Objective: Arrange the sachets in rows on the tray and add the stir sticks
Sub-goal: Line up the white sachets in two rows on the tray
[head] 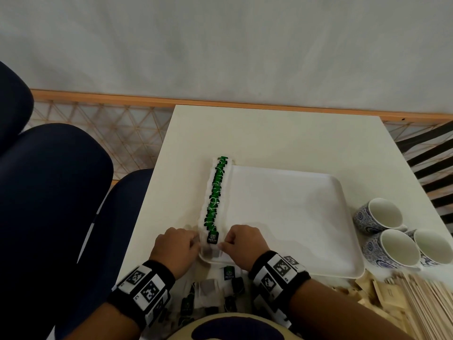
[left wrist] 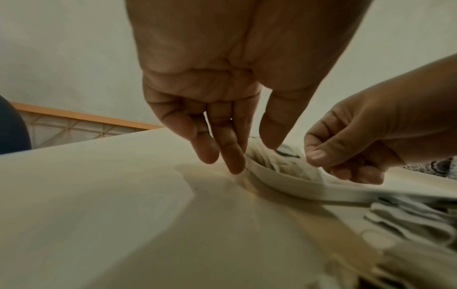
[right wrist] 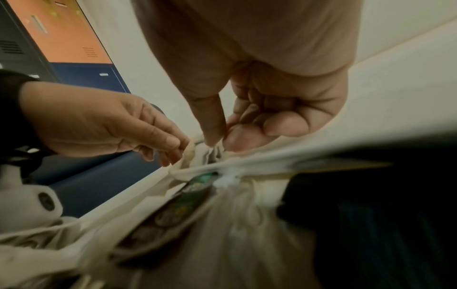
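A smooth white square tray [head: 289,217] with rounded corners and a shallow raised rim sits on the matte white bench [head: 282,138]. Along its left edge runs one long overlapping row of tea-bag sachets [head: 217,192], thin papery white pouches with glossy green tags down the middle. At the near end of that row the left hand [head: 175,251] and right hand [head: 245,246] meet at the nearest sachet [head: 212,238], which lies at the tray's near-left corner; the right grip is a thumb-and-forefinger pinch on its papery right edge, and the left fingertips pinch its left edge with the other fingers loosely extended. More loose sachets [head: 215,288] lie heaped on the bench between the wrists. A bundle of pale slender wooden stir sticks [head: 421,303] lies at the near right, beside three blue-patterned ceramic cups [head: 392,231], white inside.
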Available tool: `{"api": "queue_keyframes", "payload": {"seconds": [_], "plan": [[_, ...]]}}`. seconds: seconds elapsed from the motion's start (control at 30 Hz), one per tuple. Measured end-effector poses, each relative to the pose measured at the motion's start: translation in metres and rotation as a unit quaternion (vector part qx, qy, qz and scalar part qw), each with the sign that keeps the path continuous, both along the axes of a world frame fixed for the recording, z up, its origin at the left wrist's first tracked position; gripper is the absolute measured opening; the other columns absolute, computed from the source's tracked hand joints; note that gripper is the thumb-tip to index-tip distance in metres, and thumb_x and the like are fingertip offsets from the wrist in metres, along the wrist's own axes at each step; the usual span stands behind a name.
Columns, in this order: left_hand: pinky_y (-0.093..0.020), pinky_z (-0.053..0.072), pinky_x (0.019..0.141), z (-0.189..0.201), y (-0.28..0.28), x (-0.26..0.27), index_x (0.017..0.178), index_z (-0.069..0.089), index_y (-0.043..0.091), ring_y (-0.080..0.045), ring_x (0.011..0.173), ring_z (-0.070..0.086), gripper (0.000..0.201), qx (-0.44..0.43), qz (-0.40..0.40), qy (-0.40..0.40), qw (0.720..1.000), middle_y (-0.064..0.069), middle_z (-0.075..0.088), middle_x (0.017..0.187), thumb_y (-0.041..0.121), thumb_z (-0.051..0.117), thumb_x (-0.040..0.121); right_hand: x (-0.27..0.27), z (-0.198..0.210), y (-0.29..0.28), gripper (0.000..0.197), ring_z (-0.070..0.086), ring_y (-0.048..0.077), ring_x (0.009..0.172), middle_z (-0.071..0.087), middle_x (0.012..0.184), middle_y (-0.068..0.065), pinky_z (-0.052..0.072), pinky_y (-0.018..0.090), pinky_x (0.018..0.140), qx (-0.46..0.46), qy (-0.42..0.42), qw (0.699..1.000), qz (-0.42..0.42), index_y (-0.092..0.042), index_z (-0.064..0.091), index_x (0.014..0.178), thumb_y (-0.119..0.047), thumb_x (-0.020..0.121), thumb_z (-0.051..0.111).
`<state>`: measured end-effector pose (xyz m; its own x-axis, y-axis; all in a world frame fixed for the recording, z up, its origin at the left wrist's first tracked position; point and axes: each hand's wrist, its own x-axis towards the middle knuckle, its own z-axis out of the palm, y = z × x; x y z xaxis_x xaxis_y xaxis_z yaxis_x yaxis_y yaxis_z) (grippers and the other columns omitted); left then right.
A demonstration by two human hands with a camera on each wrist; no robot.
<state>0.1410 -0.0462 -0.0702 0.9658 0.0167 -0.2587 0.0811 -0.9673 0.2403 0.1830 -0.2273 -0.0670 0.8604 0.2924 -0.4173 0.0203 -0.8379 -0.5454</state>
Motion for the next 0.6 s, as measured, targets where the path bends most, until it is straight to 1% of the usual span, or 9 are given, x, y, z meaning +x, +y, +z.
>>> {"api": "queue_keyframes", "payload": {"seconds": [0.13,0.2,0.23,0.3,0.37,0.4,0.43,0.5,0.6], "plan": [[-0.030,0.036,0.067,0.006,-0.007,0.001,0.083,0.058,0.026,-0.018,0.081,0.051,0.028,0.030,-0.008,0.016,0.999,0.003,0.060,0.082,0.036,0.037,0.098,-0.001,-0.003,0.006,0.023,0.057,0.010,0.077,0.064,0.083,-0.006,0.042,0.019,0.064,-0.009,0.004,1.000,0.015,-0.026,0.054,0.069,-0.034,0.089,0.063],[-0.031,0.037,0.068,0.009,-0.009,0.001,0.078,0.052,0.025,-0.018,0.080,0.049,0.028,0.032,-0.009,0.028,0.999,0.003,0.055,0.078,0.034,0.036,0.098,-0.002,-0.003,0.008,0.028,0.056,0.011,0.076,0.063,0.082,-0.005,0.041,0.020,0.063,-0.006,0.005,1.000,0.010,-0.027,0.051,0.065,-0.036,0.087,0.065],[-0.032,0.040,0.070,0.010,-0.009,0.001,0.079,0.053,0.024,-0.019,0.081,0.050,0.028,0.031,-0.010,0.030,0.999,0.002,0.057,0.080,0.033,0.036,0.098,-0.003,-0.002,0.008,0.027,0.056,0.011,0.076,0.062,0.082,-0.005,0.040,0.020,0.061,0.001,0.008,1.000,0.001,-0.027,0.051,0.067,-0.037,0.086,0.067],[-0.034,0.046,0.074,0.012,-0.008,0.002,0.089,0.058,0.019,-0.022,0.086,0.056,0.027,0.003,0.000,0.029,1.000,-0.002,0.064,0.089,0.030,0.035,0.099,-0.004,0.000,0.007,0.020,0.054,0.010,0.075,0.061,0.086,-0.005,0.037,0.017,0.058,0.033,0.017,0.999,-0.036,-0.025,0.054,0.079,-0.038,0.084,0.068],[-0.037,0.049,0.083,0.012,-0.008,0.003,0.113,0.056,0.013,-0.026,0.094,0.059,0.028,-0.081,0.043,0.029,0.995,-0.009,0.066,0.103,0.025,0.035,0.100,-0.003,0.003,0.006,0.026,0.055,0.010,0.079,0.063,0.097,-0.002,0.037,0.016,0.061,0.060,0.022,0.995,-0.071,-0.020,0.057,0.102,-0.041,0.087,0.064],[-0.035,0.048,0.089,0.011,-0.007,0.004,0.131,0.047,0.009,-0.027,0.104,0.059,0.035,-0.128,0.068,0.040,0.989,-0.011,0.064,0.115,0.022,0.035,0.101,-0.002,0.005,0.005,0.031,0.056,0.012,0.084,0.064,0.103,0.000,0.038,0.016,0.066,0.065,0.020,0.994,-0.080,-0.018,0.057,0.112,-0.040,0.090,0.061],[-0.034,0.045,0.096,0.011,-0.007,0.006,0.146,0.031,0.008,-0.026,0.115,0.056,0.047,-0.172,0.087,0.061,0.979,-0.012,0.059,0.128,0.020,0.036,0.101,0.001,0.006,0.005,0.033,0.058,0.014,0.091,0.064,0.109,0.002,0.039,0.016,0.071,0.068,0.018,0.994,-0.084,-0.016,0.056,0.118,-0.038,0.093,0.057],[-0.032,0.039,0.103,0.014,-0.008,0.008,0.153,0.003,0.012,-0.024,0.127,0.049,0.063,-0.246,0.105,0.100,0.959,-0.010,0.049,0.142,0.015,0.037,0.101,0.004,0.011,0.009,0.034,0.059,0.018,0.106,0.063,0.119,0.005,0.041,0.018,0.081,0.065,0.024,0.995,-0.073,-0.013,0.056,0.125,-0.031,0.097,0.050],[-0.030,0.037,0.103,0.019,-0.015,0.011,0.153,-0.006,0.014,-0.024,0.128,0.048,0.066,-0.285,0.100,0.116,0.946,-0.012,0.047,0.144,0.014,0.035,0.102,0.005,0.013,0.016,0.031,0.060,0.028,0.108,0.064,0.117,0.012,0.046,0.030,0.088,0.053,0.035,0.997,-0.036,-0.007,0.056,0.121,-0.024,0.098,0.045]]}}
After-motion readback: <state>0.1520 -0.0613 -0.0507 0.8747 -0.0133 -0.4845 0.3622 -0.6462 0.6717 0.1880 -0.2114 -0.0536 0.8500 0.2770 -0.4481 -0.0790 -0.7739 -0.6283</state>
